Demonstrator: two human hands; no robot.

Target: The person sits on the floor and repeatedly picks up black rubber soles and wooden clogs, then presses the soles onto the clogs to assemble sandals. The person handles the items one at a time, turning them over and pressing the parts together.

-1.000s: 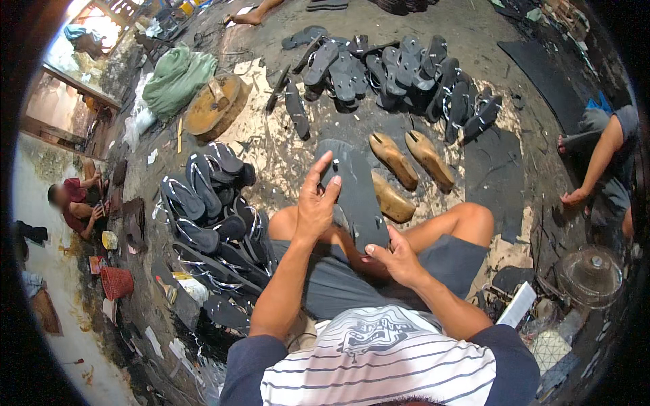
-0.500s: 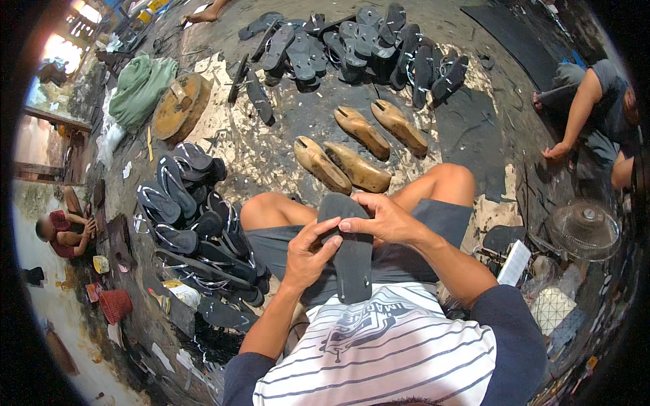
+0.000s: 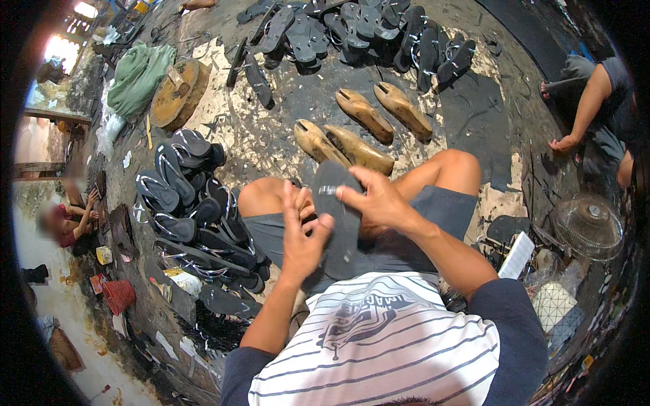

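A black sandal sole (image 3: pixel 340 227), slightly blurred, is held upright over my lap. My right hand (image 3: pixel 384 201) grips its far right edge, thumb on the face turned to me and fingers mostly behind. Small pale marks show near the sole's top and its lower end. At the sole's left side is my left hand (image 3: pixel 301 237), its fingers spread and its thumb close to the edge; whether it touches is unclear. Just beyond the sole stand wooden shoe lasts (image 3: pixel 365 116), several in a loose group.
Strapped black sandals (image 3: pixel 177 227) are heaped at my left, and more sandals (image 3: pixel 362 34) lie at the far side. A round wooden block (image 3: pixel 180 93) sits far left. On the right are a fan (image 3: pixel 588 227) and a seated person (image 3: pixel 589 101); another person (image 3: pixel 71 220) sits far left.
My left hand has come off the sole and its fingers have spread. The right hand has raised the sole slightly away from my shirt, tilting it.
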